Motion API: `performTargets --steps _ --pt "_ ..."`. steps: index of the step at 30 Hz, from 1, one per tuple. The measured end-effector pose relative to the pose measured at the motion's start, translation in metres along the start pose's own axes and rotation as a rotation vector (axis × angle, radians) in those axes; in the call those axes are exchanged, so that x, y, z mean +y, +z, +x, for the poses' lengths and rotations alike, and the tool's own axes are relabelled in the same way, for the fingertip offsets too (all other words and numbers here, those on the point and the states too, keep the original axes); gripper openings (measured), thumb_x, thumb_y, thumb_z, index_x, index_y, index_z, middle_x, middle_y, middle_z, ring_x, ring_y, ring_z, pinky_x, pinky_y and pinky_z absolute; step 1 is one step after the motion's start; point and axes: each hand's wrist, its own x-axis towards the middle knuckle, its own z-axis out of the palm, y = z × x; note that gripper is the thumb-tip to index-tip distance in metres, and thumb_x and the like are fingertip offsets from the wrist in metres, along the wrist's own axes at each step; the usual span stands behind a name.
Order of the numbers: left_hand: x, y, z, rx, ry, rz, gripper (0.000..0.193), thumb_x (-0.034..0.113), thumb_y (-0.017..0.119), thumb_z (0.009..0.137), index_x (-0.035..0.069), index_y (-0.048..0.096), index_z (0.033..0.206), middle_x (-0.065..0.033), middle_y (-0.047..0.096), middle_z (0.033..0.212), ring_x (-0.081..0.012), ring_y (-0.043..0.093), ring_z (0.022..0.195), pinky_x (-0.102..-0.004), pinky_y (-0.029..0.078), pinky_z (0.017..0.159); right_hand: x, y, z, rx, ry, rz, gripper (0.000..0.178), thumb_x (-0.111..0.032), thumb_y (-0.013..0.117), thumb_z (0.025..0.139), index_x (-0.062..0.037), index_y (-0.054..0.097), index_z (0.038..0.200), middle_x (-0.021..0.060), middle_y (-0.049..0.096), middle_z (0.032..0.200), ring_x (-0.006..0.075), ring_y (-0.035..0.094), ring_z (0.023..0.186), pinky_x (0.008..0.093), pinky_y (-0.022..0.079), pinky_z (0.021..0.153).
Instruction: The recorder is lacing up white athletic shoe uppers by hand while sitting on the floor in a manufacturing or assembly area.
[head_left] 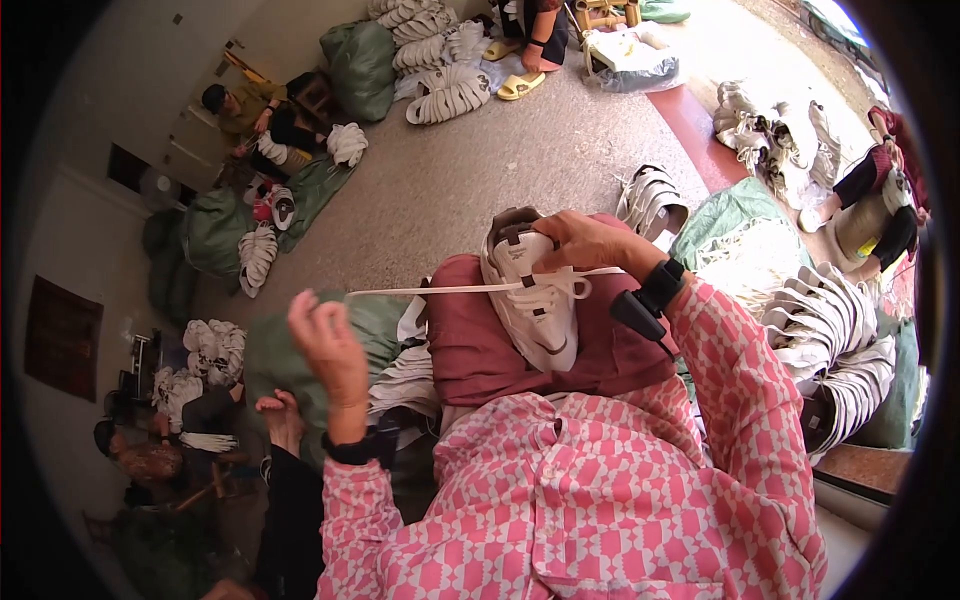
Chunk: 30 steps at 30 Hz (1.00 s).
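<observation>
A white and beige lace-up sneaker (540, 325) lies on my maroon-covered lap (460, 325), its toe pointing toward me. My right hand (585, 245) grips it at the tongue and collar; some fingertips are hidden there. To the left, my left hand (333, 345) is raised with curled, slightly blurred fingers. A white shoelace (430, 291) stretches straight from the sneaker's eyelets to these fingers, which appear closed on its end. On the sneaker's right side the lace makes a small loop (580, 288), and another length runs under my right hand.
Nested shoe uppers (820, 325) are stacked at my right, beside a green sack (735, 225) with pale laces. A green bag (280, 340) and more uppers (408, 385) lie at my left. Other people sit around the room, and someone's bare foot (283, 420) is close to my left arm.
</observation>
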Motion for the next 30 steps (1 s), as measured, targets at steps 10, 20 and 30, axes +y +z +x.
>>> performTargets --steps 10,20,30 --pt "-0.152 -0.065 -0.107 -0.375 -0.538 0.007 0.012 0.012 0.068 0.079 0.002 0.062 0.081 -0.0176 0.057 0.111 -0.0327 0.053 0.11 -0.0403 0.041 0.094 0.014 0.005 -0.006 0.023 -0.074 0.159 0.036 -0.017 0.071 0.077 0.0019 0.063 0.106 0.0126 0.067 0.09 0.0181 0.062 0.084 0.0313 0.048 0.073" --pt "0.053 0.034 -0.044 -0.754 -0.306 -0.83 0.017 0.013 0.068 0.088 0.001 0.063 0.1 -0.003 0.065 0.092 -0.01 0.062 0.082 -0.0247 0.05 0.073 0.014 0.03 -0.098 0.26 0.199 0.276 0.023 -0.01 0.063 0.088 0.0 0.063 0.109 0.0049 0.067 0.09 0.0147 0.064 0.076 0.0265 0.052 0.067" --pt "0.124 0.087 -0.019 -0.719 -0.18 -0.544 0.035 0.031 0.075 0.08 -0.001 0.065 0.07 -0.0148 0.062 0.062 -0.0205 0.062 0.056 -0.0331 0.047 0.055 0.015 0.062 -0.072 0.385 0.272 1.379 0.02 -0.019 0.059 0.096 -0.0059 0.055 0.111 0.0036 0.064 0.097 0.0135 0.063 0.08 0.0281 0.053 0.074"
